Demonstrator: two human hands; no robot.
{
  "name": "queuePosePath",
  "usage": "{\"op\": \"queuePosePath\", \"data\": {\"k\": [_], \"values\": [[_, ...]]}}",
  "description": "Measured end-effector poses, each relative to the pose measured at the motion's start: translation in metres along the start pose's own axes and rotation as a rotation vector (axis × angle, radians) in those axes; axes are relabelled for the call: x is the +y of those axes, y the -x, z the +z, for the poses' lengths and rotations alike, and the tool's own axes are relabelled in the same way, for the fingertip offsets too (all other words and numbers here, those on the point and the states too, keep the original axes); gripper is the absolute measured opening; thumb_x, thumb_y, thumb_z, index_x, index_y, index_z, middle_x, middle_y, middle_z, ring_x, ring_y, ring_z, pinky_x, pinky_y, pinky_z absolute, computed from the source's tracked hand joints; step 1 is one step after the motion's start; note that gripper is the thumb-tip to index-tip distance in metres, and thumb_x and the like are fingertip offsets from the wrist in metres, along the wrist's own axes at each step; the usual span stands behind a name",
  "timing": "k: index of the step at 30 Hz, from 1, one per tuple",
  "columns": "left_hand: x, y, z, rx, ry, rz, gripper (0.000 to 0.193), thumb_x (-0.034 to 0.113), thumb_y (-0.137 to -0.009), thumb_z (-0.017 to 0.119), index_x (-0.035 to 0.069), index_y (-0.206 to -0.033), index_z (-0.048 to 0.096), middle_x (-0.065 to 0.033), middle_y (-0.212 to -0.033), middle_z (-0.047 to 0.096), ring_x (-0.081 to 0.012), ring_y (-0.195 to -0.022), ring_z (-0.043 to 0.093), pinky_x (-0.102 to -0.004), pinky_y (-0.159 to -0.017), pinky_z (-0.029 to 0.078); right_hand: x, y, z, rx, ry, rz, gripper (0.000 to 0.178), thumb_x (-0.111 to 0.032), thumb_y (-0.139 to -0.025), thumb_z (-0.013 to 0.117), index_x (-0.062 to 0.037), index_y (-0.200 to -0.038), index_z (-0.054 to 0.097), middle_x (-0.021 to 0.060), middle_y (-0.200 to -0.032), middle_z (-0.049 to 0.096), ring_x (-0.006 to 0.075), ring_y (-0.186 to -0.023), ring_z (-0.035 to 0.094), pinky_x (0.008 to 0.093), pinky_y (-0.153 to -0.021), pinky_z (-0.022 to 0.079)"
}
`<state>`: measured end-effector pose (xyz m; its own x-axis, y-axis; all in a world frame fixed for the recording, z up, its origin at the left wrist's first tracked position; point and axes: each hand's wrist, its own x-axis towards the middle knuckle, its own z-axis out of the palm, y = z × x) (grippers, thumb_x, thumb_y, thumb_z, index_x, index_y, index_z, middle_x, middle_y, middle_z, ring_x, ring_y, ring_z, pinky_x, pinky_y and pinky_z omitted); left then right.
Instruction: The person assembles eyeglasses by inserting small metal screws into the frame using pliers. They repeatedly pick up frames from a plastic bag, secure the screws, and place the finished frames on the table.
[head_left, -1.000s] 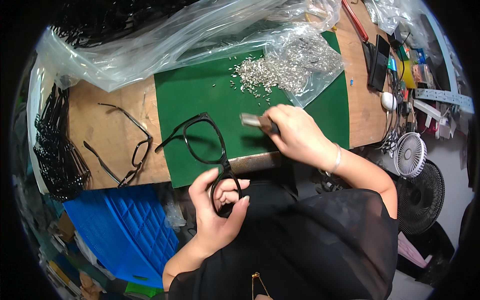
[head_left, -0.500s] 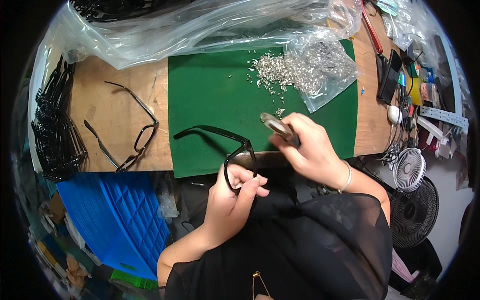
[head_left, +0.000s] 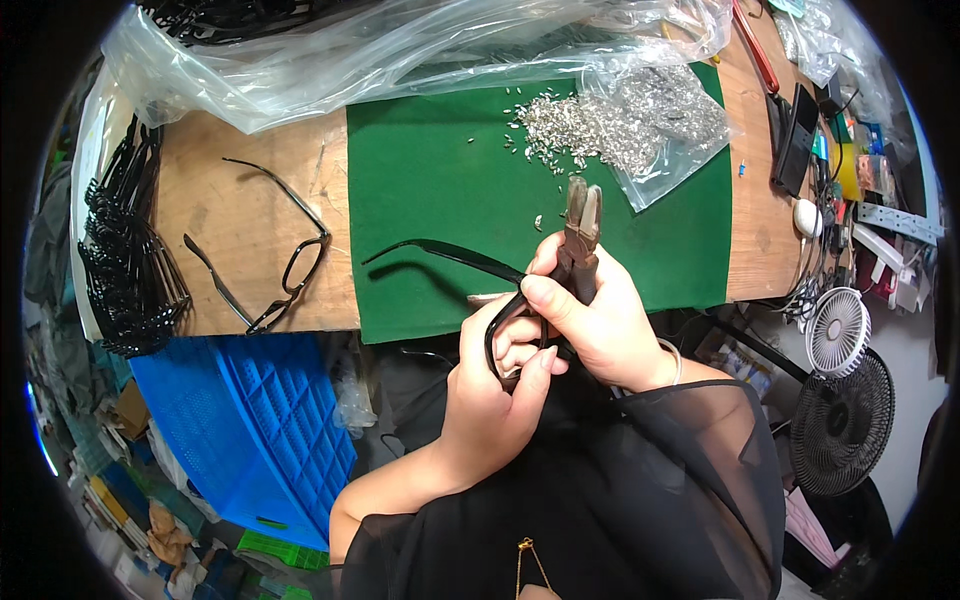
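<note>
At centre, the right hand [head_left: 612,330], fingers round flat-nosed pliers [head_left: 582,235], has joined the left hand [head_left: 488,405] gripping an eyeglass frame [head_left: 478,259], apparently steadying it.

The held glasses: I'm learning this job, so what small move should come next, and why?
Probably a gentle press on the corner of the held glasses with the right hand: its thumb seems to rest there, the left hand grips the rim, and the pliers, also in the right hand, point away.
</note>
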<state>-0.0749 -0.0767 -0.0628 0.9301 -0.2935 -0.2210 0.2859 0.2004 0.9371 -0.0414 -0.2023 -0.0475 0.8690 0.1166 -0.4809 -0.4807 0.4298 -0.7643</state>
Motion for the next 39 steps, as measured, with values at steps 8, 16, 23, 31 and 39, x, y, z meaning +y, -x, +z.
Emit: {"op": "queuePosePath", "data": {"k": [8,16,23,31,39], "values": [[0.030,-0.003,-0.011,-0.124,0.174,-0.238,0.047,-0.011,-0.078,0.049,-0.004,-0.120,0.028,-0.0177,-0.100,0.053,-0.0186,-0.085,0.059,-0.0292,-0.069,0.053,-0.010,0.005,-0.003,-0.084,0.118,0.030,0.017,-0.008,-0.084,0.058,-0.0036,-0.092,0.043,-0.0003,-0.075,0.048,0.0034,-0.062,0.045,0.0198,-0.054,0.040],[0.041,0.013,-0.035,-0.229,0.221,-0.300,0.044,-0.010,-0.080,0.050,-0.002,-0.121,0.034,-0.0172,-0.098,0.058,-0.0189,-0.077,0.061,-0.0280,-0.067,0.051,-0.023,0.019,-0.044,-0.312,0.899,-0.178,0.022,-0.012,-0.078,0.064,-0.0010,-0.091,0.050,0.0090,-0.080,0.054,0.0153,-0.073,0.052,0.0269,-0.066,0.042],[0.051,0.021,-0.037,-0.262,0.172,-0.409,0.040,-0.009,-0.083,0.047,-0.004,-0.121,0.037,-0.0128,-0.101,0.058,-0.0105,-0.074,0.059,-0.0215,-0.068,0.048,-0.040,0.009,-0.031,-0.665,1.168,-0.207,0.024,-0.022,-0.080,0.059,-0.0021,-0.087,0.048,0.0135,-0.080,0.054,0.0309,-0.079,0.054,0.0367,-0.072,0.043],[0.046,0.026,-0.033,-0.263,-0.414,-0.095,0.037,-0.007,-0.075,0.057,-0.003,-0.110,0.046,-0.0115,-0.090,0.063,-0.0188,-0.074,0.064,-0.0261,-0.063,0.051,-0.044,-0.003,-0.027,-0.803,1.233,-0.363,0.027,-0.026,-0.077,0.061,-0.0024,-0.078,0.048,0.0143,-0.073,0.054,0.0316,-0.074,0.055,0.0383,-0.065,0.044],[0.046,0.021,-0.030,-0.221,-0.204,-0.309,0.033,-0.007,-0.081,0.051,-0.005,-0.113,0.044,-0.0114,-0.094,0.061,-0.0123,-0.071,0.061,-0.0236,-0.065,0.049,-0.026,0.000,-0.031,-0.612,1.365,-0.442,0.030,-0.027,-0.074,0.064,-0.0003,-0.078,0.051,0.0152,-0.069,0.057,0.0313,-0.068,0.058,0.0385,-0.064,0.046]]}}
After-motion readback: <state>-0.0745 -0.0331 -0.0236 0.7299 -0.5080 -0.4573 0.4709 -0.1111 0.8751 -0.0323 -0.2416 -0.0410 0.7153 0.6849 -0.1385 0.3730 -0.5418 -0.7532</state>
